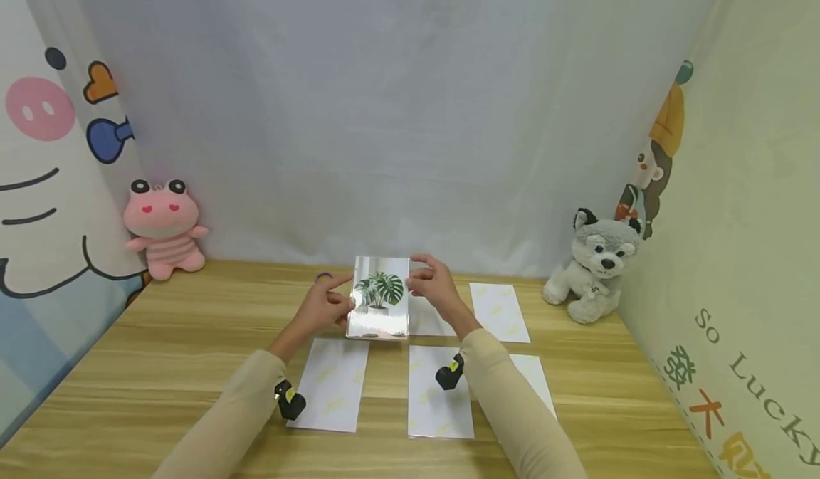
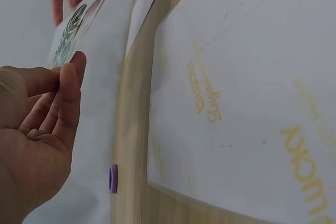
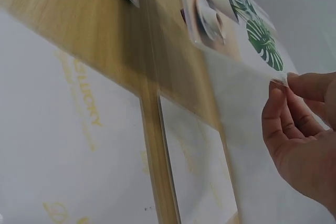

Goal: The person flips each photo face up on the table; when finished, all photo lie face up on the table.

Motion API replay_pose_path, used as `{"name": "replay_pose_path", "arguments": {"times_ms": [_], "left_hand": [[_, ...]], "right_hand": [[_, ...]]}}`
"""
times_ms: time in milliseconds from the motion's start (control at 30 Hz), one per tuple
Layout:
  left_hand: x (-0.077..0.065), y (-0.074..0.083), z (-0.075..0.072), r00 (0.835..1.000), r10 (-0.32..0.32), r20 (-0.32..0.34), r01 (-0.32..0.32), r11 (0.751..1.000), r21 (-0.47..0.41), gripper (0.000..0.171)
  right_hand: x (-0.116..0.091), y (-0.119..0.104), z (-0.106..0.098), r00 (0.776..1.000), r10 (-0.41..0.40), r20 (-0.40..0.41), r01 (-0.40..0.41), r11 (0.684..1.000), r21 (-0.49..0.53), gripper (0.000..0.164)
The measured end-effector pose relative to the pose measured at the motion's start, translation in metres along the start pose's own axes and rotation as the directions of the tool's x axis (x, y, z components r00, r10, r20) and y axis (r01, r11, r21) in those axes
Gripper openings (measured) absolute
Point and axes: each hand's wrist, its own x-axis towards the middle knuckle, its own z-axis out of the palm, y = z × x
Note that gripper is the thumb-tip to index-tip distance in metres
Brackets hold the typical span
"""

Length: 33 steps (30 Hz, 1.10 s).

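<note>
pinched at its two side edges between thumb and fingers, a glossy picture card (image 1: 379,295) printed with a leafy green potted plant is held up and tilted over the far half of a wood-grain table (image 1: 192,351). its left edge is gripped by the left hand (image 1: 324,304), its right edge by the right hand (image 1: 438,288). below and around it, five white sheets (image 1: 332,386) marked with faint yellow lettering are laid flat, one of them partly covered by the right sleeve (image 1: 512,408). behind the left hand, a purple ring (image 1: 323,276) is partly hidden. the far corners are occupied by a pink plush toy (image 1: 164,223), left, and a gray-and-white plush dog (image 1: 598,262), right, before a pale curtain (image 1: 397,109).
</note>
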Motion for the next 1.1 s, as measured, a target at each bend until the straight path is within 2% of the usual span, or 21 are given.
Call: {"name": "replay_pose_path", "arguments": {"times_ms": [100,233,333,467,667,967,1100], "left_hand": [[0.001,-0.002,-0.001,0.999,-0.024,-0.039,0.025,1.000,0.017,0.061],[0.002,-0.006,-0.002,0.996,-0.056,-0.076,0.059,0.998,0.031,0.060],[0.002,-0.008,-0.003,0.994,-0.066,-0.086,0.069,0.997,0.037,0.059],[0.003,-0.011,-0.003,0.992,-0.077,-0.096,0.083,0.995,0.053,0.056],[0.005,-0.016,-0.003,0.991,-0.083,-0.107,0.092,0.993,0.079,0.050],[0.006,-0.025,-0.006,0.990,-0.137,-0.031,0.139,0.988,0.065,0.058],[0.007,-0.027,-0.007,0.987,-0.162,-0.020,0.163,0.985,0.059,0.064]], "right_hand": [[0.000,0.001,-0.001,0.994,0.073,0.081,-0.074,0.997,0.013,0.066],[-0.001,0.004,0.000,0.972,0.133,0.195,-0.137,0.990,0.008,0.077],[-0.002,0.005,0.004,0.959,0.165,0.232,-0.164,0.986,-0.022,0.084],[-0.002,0.007,0.008,0.950,0.199,0.242,-0.190,0.980,-0.063,0.091],[0.001,0.012,0.012,0.948,0.216,0.232,-0.200,0.975,-0.093,0.092],[0.003,0.019,0.018,0.942,0.250,0.224,-0.226,0.966,-0.127,0.089],[0.006,0.021,0.022,0.942,0.263,0.209,-0.237,0.961,-0.143,0.086]]}}
